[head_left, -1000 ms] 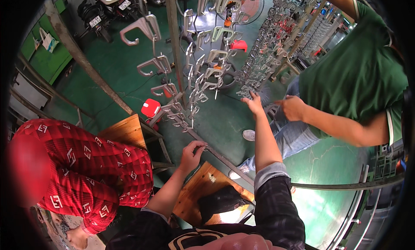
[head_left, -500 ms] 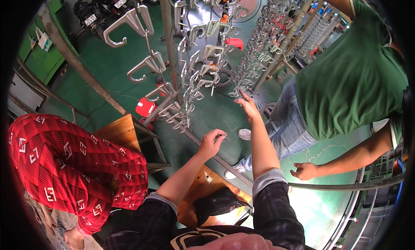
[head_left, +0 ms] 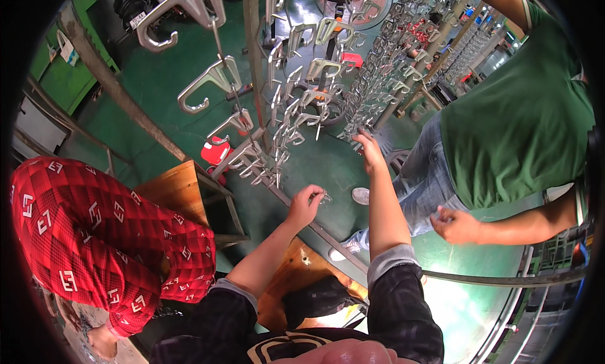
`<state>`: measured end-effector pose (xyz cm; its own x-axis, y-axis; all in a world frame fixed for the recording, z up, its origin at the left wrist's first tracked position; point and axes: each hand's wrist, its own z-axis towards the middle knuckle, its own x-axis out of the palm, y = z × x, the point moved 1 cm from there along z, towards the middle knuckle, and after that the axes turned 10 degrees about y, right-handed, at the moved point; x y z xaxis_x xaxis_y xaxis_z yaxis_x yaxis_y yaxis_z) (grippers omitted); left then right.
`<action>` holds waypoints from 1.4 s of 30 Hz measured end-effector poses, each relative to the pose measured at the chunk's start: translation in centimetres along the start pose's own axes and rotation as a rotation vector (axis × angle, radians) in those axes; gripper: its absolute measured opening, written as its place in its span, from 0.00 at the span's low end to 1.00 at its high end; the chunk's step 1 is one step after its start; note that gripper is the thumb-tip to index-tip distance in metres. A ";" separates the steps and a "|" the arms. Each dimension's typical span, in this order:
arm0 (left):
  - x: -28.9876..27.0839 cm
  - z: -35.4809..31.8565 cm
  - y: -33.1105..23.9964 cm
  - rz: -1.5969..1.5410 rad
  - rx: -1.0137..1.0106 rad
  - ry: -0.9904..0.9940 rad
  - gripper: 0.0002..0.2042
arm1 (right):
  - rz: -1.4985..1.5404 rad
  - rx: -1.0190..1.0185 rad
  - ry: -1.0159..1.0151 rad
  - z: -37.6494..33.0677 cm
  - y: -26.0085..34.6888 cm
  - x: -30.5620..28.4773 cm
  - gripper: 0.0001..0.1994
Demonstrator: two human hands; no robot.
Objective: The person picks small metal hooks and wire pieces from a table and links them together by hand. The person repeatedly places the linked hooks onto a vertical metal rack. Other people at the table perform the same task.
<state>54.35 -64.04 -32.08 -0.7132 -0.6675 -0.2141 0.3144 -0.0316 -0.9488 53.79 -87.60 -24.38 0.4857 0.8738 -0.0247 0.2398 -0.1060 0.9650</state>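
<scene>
My left hand (head_left: 305,206) is closed, with small shiny metal pieces (head_left: 325,196) poking out from its fingertips; their exact shape is too small to make out. Farther out and to the right, my right hand (head_left: 370,155) is raised with fingers stretched and apart. Its fingertips are at the lower end of a dense hanging bunch of silvery metal hooks (head_left: 372,93); whether they touch is unclear. To the left of that bunch hang more strands of metal hooks (head_left: 324,68), with larger angular hooks (head_left: 211,80) nearer on the left.
A person in a green shirt (head_left: 517,125) stands at right, one hand (head_left: 457,227) low near my right forearm. At left bends a person in a red patterned top (head_left: 107,232). A metal rail (head_left: 334,241) crosses below my hands. A wooden stool (head_left: 173,187) and a black bag (head_left: 318,301) are close by.
My right hand has shifted slightly right and down beside the hanging bunch. My left hand stays nearly in place, still closed. The green-shirted person's lower hand has risen a little.
</scene>
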 end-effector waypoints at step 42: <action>-8.7 -27.5 -12.2 0.465 -0.231 0.048 0.04 | -0.344 -0.209 -0.012 -20.4 -5.7 5.1 0.12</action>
<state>39.52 -37.39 -25.01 -0.5611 -0.5368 -0.6301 0.4619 0.4287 -0.7765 37.77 -72.88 -24.74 0.4171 0.8358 -0.3570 0.2144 0.2913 0.9323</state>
